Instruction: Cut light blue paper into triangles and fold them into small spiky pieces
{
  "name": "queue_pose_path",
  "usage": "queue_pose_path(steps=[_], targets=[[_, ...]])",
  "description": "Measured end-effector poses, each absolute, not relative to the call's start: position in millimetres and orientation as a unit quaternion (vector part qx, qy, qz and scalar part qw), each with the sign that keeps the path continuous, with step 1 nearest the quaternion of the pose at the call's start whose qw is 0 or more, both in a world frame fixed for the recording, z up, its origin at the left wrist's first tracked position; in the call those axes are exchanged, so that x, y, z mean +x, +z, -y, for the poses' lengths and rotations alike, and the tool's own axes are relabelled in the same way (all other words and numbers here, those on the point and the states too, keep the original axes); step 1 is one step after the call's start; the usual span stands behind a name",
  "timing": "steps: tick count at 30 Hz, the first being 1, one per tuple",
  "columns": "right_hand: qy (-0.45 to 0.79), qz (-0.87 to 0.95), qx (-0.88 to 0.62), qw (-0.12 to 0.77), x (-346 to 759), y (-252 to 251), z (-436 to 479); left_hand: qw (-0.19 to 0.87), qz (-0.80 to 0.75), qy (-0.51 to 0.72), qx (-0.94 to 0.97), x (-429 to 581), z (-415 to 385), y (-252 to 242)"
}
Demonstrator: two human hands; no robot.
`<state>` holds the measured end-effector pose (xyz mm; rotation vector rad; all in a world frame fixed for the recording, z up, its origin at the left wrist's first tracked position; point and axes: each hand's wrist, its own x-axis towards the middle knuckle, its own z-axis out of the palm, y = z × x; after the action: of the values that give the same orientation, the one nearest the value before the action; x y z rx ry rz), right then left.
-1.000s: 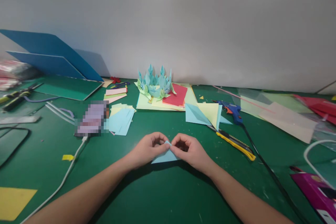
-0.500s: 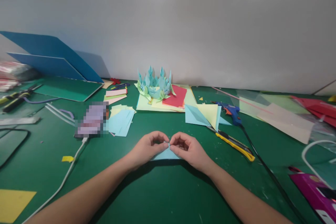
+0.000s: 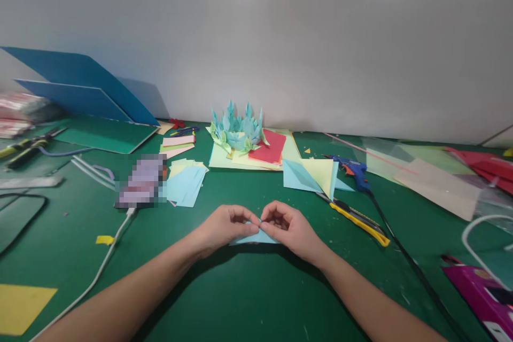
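Observation:
A light blue piece of folded paper (image 3: 258, 238) is held just above the green table, near the middle of the view. My left hand (image 3: 230, 228) pinches it from the left, thumb and fingertips at its upper edge. From the other side my right hand (image 3: 289, 226) pinches the same paper, its fingertips almost meeting those of the left. The fingers cover much of the upper part, so its exact folds are hidden. Beyond my hands, a blue and green folded-paper crown (image 3: 237, 131) stands on a stack of coloured sheets (image 3: 218, 159).
Light blue slips (image 3: 186, 184) lie left beside a pixelated phone (image 3: 142, 181) on a white cable. To the right are folded blue and yellow sheets (image 3: 308, 173), a yellow utility knife (image 3: 360, 223) and a blue glue gun (image 3: 355, 171). Blue boards (image 3: 76, 101) lean at the back left.
My left fingers have come slightly down at the paper's upper edge, and less of the blue paper shows between the hands. Both hands keep their pinch.

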<state>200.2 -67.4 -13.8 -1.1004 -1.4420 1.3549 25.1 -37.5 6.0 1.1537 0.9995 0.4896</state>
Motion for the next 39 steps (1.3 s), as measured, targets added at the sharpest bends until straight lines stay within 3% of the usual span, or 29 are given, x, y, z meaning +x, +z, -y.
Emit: queue_pose_path(steps=[8, 14, 30, 39], targets=[[0.562, 0.573, -0.399, 0.443, 204, -16, 68, 0.760, -0.450, 0.245, 0.399, 22, 37, 11], [0.399, 0.668, -0.392, 0.491, 202, -18, 71, 0.815, -0.443, 0.237, 0.287, 21, 37, 17], [0.267, 0.739, -0.369, 0.496, 200, -8, 74, 0.862, -0.402, 0.174, 0.255, 24, 40, 20], [0.254, 0.718, -0.370, 0.533, 200, -11, 73, 0.871, -0.391, 0.163, 0.250, 20, 39, 15]])
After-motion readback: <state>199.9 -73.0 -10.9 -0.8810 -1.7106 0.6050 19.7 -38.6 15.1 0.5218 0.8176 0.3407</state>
